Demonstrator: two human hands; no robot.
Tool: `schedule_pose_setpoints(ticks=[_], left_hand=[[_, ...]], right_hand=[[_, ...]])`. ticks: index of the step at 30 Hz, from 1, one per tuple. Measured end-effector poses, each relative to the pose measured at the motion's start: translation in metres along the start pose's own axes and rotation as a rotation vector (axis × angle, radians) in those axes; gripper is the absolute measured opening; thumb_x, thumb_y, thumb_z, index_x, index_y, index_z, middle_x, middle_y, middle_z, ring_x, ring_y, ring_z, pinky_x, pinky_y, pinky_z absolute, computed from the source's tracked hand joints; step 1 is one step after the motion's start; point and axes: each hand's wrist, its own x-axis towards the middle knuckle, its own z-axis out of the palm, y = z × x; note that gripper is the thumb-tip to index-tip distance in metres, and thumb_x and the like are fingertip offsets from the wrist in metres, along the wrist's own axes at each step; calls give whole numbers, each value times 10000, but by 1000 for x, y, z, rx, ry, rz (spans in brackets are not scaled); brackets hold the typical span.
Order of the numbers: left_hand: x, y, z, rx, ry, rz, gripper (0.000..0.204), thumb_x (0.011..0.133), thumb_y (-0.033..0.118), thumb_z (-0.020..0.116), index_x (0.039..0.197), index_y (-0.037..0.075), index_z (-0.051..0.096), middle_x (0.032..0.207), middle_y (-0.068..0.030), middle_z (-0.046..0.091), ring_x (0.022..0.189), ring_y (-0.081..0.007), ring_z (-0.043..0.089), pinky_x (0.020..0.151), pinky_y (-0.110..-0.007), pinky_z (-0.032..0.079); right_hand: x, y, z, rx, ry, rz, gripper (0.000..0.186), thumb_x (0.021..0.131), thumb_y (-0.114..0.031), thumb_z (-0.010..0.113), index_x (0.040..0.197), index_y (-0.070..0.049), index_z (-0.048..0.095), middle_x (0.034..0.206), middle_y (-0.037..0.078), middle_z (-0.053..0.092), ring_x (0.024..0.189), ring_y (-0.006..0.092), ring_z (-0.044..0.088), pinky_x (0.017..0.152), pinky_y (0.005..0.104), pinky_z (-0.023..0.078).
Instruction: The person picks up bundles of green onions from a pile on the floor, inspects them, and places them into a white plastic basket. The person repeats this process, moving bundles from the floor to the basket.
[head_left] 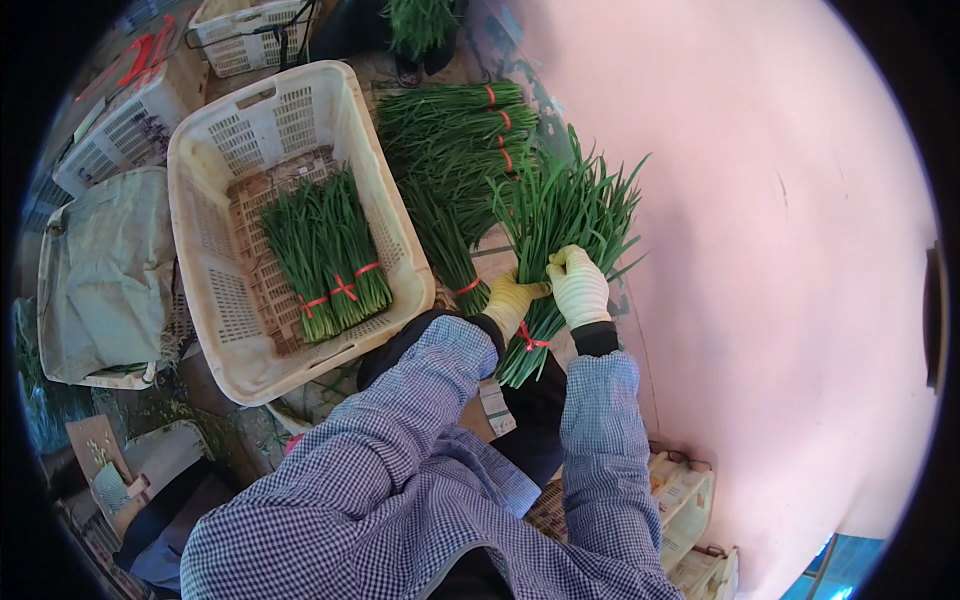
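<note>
Between my two gloved hands is a bundle of garlic chives (572, 205), its leaves fanning up and away and a red tie round its lower stems. My left hand (512, 302), in a yellowish glove, is closed round the left side of the stems, above the tie. Against the right side of the same bundle, my right hand (580, 286), in a whitish glove, has its fingers bent and pinched at the leaves. Just left of my left hand lies another tied chive bundle (452, 250).
A large cream plastic crate (400, 215) to the left holds several tied chive bundles (335, 250). More bundles (450, 120) lie stacked beyond my hands. A pale pink wall (770, 250) rises on the right. A cloth-covered crate (110, 270) stands at far left.
</note>
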Motion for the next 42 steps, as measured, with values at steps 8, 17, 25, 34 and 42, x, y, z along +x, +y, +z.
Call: schedule_pose_setpoints(ticks=[8,17,25,34,42], left_hand=[[-10,13,7,41,8,-39,307,832,-35,731,1130,20,677,1043,-74,716,920,-184,668,841,-316,521],[-9,12,8,4,9,-37,266,842,5,736,1104,19,693,1000,-77,728,904,-200,672,828,-332,528],[-13,15,6,15,-66,-33,310,825,-20,726,1130,7,679,1049,-89,723,933,-210,680,846,-337,539],[-14,11,9,61,-106,-51,327,817,-50,712,1135,13,673,1059,-71,721,938,-188,677,862,-321,525],[-14,10,8,65,-98,-40,318,814,-48,716,1124,8,680,1059,-65,726,942,-179,676,879,-315,515]], right_hand=[[3,-35,-45,824,-45,402,147,908,-114,672,980,10,641,738,41,647,462,82,492,435,230,386],[-36,5,-67,310,-192,389,191,902,-220,692,898,-31,668,738,73,697,634,174,649,566,298,507],[-22,-44,-48,591,5,70,364,869,1,639,1225,-70,654,1072,81,717,767,155,635,722,283,525],[38,-59,-29,277,15,72,668,838,-63,701,1458,-127,462,1184,146,680,930,291,663,849,376,521],[41,-50,-27,204,-48,72,661,836,-77,706,1450,-105,463,921,125,690,820,306,666,784,401,523]])
